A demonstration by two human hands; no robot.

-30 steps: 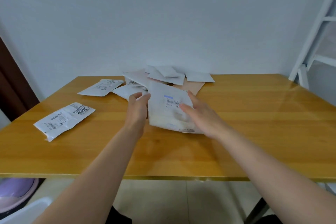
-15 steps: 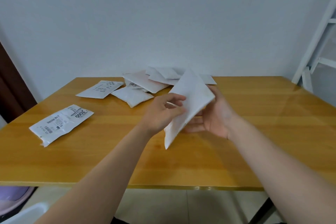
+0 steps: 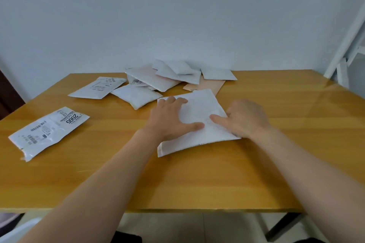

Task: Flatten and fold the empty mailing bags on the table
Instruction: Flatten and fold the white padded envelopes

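Head: hands (image 3: 207, 119) flat on white bag (image 3: 199, 124).

White mailing bag (image 3: 199, 118), lifted half a second ago, now lies flat on table (image 3: 197, 179); left hand (image 3: 169, 120) and right hand (image 3: 245, 118) press it down.

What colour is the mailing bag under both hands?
Plain white mailing bag, blank side up; head view.

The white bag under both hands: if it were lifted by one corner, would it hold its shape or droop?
The white bag would probably droop: it looks thin and creased. It seems light, lying flat and empty. On the glossy table it may slide.
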